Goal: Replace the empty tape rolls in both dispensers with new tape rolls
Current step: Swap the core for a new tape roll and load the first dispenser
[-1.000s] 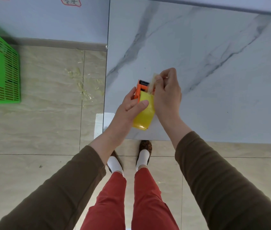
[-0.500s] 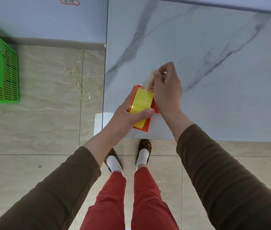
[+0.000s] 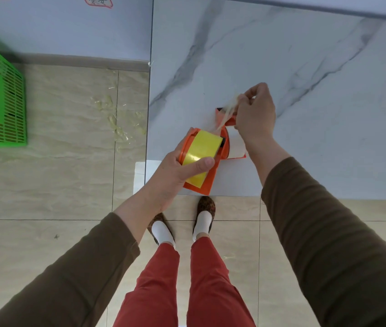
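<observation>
Since a moment ago, the right hand (image 3: 255,114) has drawn the tape end (image 3: 228,109) farther from the yellow roll (image 3: 202,149), pinching it. Left hand (image 3: 178,171) grips the roll in the orange dispenser (image 3: 211,182) over the marble table's near-left corner (image 3: 163,185). Open marble stretches beyond. Far left, the green basket (image 3: 5,109) holds something indistinct.

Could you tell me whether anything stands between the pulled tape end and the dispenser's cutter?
Nothing visible does. The right hand pinches the tape end just beside the cutter, with no other object between them.
</observation>
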Demonstrator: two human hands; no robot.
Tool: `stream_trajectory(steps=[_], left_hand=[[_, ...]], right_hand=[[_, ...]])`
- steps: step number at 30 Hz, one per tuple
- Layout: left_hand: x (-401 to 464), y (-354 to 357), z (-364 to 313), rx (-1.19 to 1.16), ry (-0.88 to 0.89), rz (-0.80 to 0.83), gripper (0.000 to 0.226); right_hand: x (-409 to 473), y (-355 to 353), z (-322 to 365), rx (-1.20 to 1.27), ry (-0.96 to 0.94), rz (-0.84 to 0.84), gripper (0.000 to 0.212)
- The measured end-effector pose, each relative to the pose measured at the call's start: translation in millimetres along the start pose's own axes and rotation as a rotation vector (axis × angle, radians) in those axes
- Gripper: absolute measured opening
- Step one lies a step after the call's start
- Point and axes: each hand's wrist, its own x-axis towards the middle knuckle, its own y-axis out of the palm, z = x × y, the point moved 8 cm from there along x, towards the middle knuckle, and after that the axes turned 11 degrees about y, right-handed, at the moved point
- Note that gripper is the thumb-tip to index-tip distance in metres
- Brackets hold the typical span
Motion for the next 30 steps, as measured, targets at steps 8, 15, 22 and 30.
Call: stream_trajectory(steps=[8,15,22,30], left_hand=[[-4.2,-4.6,-10.4,0.064,0.091,-0.004,0.114],[-6.6,1.9,-21.9,0.197,0.138,0.081,0.119],[-12.7,3.0,-47.0,0.495,0.411,0.062,0.097],[-12.6,-0.3,-46.2,0.633,0.533,-0.001,0.041]], right_hand=[[-19.1,25.3,-26.5,0.209,0.199,0.408,0.036],[-29.9,29.3,-12.6,0.352,0.209,0.571,0.023],[-38.7,20.0,8.2,0.197,-0.102,0.454,0.026],[-37.7,12.2,10.8,0.299,-0.053,0.327,0.014]])
